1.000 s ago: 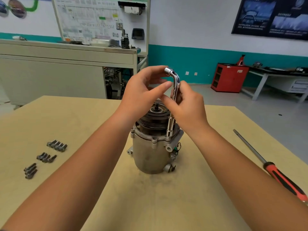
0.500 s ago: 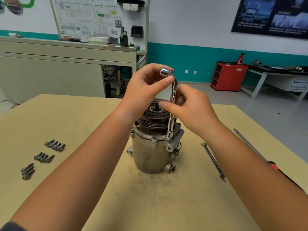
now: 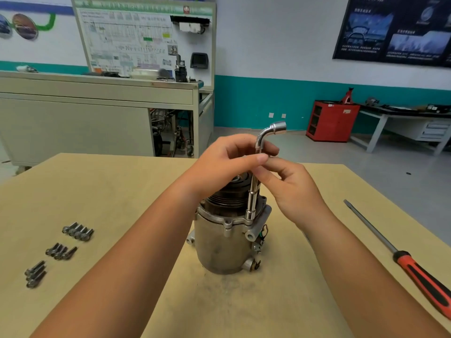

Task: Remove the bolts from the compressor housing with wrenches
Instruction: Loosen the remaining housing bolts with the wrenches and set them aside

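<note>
Pinching the wrench [image 3: 253, 193] from both sides: with the left hand [image 3: 227, 162] near the bend, thumb against fingertips, and with the right hand [image 3: 292, 191] just below, fingers curled round the shaft. Holding it upright, lower socket end down on the top rim of the compressor housing [image 3: 219, 245], seemingly over a fastener, though hidden. Housing on end mid-table [image 3: 97, 191], pulley [image 3: 224, 198] up. Lying to the left, three small clusters of loose bolts [image 3: 78, 231]; to the right, well apart, a red-and-black screwdriver [image 3: 415, 267].

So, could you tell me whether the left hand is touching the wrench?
Touching. The head view shows the left hand pinching the wrench by its shaft, just below the bend.
</note>
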### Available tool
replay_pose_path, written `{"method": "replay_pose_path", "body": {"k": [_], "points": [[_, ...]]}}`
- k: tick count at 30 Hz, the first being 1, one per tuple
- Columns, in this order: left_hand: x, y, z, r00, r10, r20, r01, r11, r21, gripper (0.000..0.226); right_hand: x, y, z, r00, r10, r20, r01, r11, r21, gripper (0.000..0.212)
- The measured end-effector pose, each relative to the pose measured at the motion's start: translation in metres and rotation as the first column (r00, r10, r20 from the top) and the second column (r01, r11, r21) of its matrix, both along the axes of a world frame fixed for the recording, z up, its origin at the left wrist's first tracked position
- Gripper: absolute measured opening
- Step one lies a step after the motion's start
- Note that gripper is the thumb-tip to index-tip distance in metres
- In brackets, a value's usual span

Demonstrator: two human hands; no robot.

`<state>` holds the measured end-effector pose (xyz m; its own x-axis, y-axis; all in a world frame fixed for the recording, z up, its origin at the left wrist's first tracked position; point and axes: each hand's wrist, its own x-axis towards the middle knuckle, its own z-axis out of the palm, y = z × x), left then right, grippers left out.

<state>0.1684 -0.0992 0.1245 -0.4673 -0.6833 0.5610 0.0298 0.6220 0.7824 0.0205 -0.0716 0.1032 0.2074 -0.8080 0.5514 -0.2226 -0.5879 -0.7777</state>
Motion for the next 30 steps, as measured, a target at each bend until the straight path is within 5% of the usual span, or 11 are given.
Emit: {"method": "replay_pose_path", "body": {"k": [11,16,18,25,30], "points": [[0.006,-0.01,-0.007,0.994,0.029,-0.107,-0.024,0.998,0.052,0.009,-0.002,-0.002,-0.01,0.993,-0.114,0.02,0.113,0.991,0.074,0.015],[0.003,-0.009,-0.007,0.995,0.062,-0.083,-0.058,0.997,0.049,0.025,0.004,-0.004,-0.012,0.984,-0.179,-0.012,0.179,0.984,0.018,0.015],[0.003,-0.007,-0.005,0.998,0.034,-0.061,-0.032,0.999,0.035,0.013,0.002,-0.005,-0.012,0.99,-0.142,-0.003,0.142,0.99,0.023,0.012],[0.004,-0.004,-0.005,0.996,-0.076,-0.05,0.078,0.996,0.045,0.023,-0.006,0.0,-0.013,0.999,0.027,-0.026,-0.026,0.999,0.037,0.022],[0.001,-0.003,-0.004,0.995,-0.042,-0.096,0.046,0.998,0.039,0.024,-0.003,0.003,-0.008,0.998,-0.058,0.028,0.058,0.998,0.032,0.011]]}}
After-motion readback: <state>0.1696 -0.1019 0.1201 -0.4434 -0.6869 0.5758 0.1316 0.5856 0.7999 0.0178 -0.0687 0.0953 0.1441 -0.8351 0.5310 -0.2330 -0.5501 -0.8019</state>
